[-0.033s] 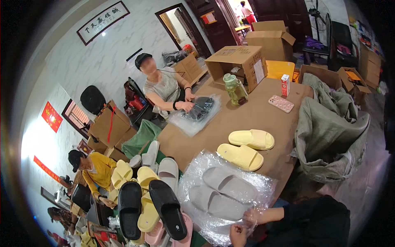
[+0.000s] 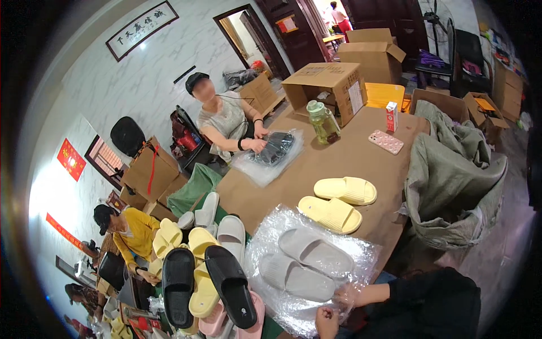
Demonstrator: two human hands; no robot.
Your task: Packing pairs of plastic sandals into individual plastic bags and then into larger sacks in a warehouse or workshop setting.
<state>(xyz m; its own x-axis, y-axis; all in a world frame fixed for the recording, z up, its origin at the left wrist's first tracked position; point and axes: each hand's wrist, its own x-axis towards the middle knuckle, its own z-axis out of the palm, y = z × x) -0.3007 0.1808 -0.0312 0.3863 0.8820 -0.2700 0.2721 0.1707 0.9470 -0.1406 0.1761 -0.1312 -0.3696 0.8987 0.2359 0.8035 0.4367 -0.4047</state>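
A pair of light grey slippers (image 2: 297,276) lies inside a clear plastic bag (image 2: 265,248) on the near part of the table. At the bag's near right edge, my left hand (image 2: 326,323) is closed, its fingertips pinched on the film. Just above and right of it, my right hand (image 2: 345,295) grips the same edge beside the slippers' heels. Film partly covers the fingers of the right hand. Beyond the bag rest two yellow slippers (image 2: 337,212). Left of it is a pile with black slippers (image 2: 228,285) on top and yellow, grey and pink ones around them.
Across the brown table (image 2: 271,206), a person handles a dark item in clear plastic (image 2: 268,158). A green bottle (image 2: 324,121), small carton (image 2: 392,117), phone (image 2: 386,142) and cardboard box (image 2: 322,79) stand or lie farther back. A grey-green sack (image 2: 454,186) hangs at the right. Another person in yellow (image 2: 135,231) works at left.
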